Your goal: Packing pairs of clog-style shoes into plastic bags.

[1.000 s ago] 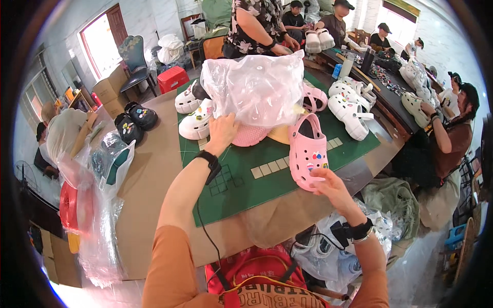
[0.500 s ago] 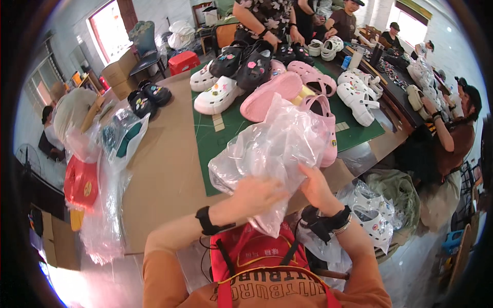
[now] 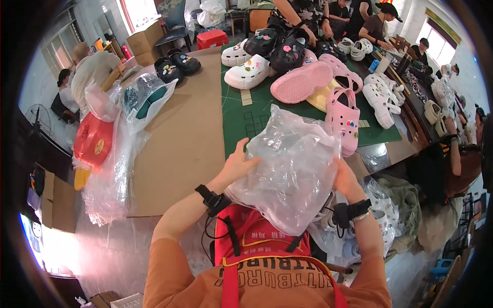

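A clear plastic bag, crumpled and spread out, hangs in front of me above the table's near edge. At its left edge is my left hand, with thumb and forefinger apart and the other fingers partly hidden. My right hand grips the bag's right edge. Just beyond the bag stands a pink clog with colourful charms. Behind it, another pink clog shows its sole, lying over a yellow piece. White clogs and black clogs with charms are piled at the far side.
A green cutting mat lies on the brown tabletop. To the left are a red plastic roll, stacked clear bags and black clogs. Bagged clogs sit low at right. Other people work along the far and right sides.
The bag has been spread wider and turned between my hands. My left hand has moved from in front of the bag to its left edge. The view has shifted, with the table appearing higher.
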A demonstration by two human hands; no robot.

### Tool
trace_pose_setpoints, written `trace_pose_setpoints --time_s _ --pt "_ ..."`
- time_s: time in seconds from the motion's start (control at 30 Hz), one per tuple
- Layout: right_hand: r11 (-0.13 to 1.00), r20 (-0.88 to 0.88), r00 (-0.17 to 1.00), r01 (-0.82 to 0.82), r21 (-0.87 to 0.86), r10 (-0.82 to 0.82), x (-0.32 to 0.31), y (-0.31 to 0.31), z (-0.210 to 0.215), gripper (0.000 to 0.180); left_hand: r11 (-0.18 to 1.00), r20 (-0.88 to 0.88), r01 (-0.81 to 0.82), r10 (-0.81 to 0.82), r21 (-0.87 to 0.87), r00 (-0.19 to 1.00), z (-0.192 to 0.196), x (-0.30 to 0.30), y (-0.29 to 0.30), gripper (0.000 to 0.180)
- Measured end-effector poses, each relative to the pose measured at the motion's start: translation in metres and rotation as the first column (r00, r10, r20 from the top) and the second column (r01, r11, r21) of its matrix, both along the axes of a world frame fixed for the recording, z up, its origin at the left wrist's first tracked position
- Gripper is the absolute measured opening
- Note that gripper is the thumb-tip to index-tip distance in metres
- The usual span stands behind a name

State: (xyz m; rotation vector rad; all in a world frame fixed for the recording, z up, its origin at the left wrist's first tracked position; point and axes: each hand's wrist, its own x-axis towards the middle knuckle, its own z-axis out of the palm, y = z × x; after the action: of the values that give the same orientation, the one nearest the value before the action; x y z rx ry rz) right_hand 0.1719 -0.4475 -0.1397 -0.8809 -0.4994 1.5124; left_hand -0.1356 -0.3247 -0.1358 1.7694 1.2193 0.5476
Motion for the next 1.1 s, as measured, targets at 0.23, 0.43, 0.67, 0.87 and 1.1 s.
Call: trace_pose_setpoints --time_s 0.23,0.43,0.67,0.87,1.1 --pt "0.994 0.279 0.958 0.037 0.104 -0.065 0.016 0.041 0.011 0.031 0.982 0.085 -0.041 0.026 0.187 0.996 -0.001 -0.011 -0.020 0.057" --pt "0.953 0.379 0.874 0.286 0.103 -0.303 0.007 0.058 0.022 0.020 0.955 0.126 -0.162 0.134 0.247 0.983 -0.002 -0.038 -0.039 0.041" --pt "0.919 0.369 0.845 0.319 0.230 -0.386 0.009 0.080 0.028 0.014 0.957 0.197 -0.201 0.160 0.207 0.967 0.011 -0.052 -0.050 0.030" --pt "0.972 0.241 0.950 0.159 0.175 -0.199 0.010 0.078 0.050 0.015 0.949 0.214 -0.248 0.206 0.193 0.955 -0.002 -0.062 -0.056 0.029" --pt "0.999 0.315 0.948 0.020 0.041 -0.032 0.017 0.083 0.063 0.019 0.945 0.155 -0.216 0.181 0.244 0.971 0.008 -0.066 -0.055 0.029"
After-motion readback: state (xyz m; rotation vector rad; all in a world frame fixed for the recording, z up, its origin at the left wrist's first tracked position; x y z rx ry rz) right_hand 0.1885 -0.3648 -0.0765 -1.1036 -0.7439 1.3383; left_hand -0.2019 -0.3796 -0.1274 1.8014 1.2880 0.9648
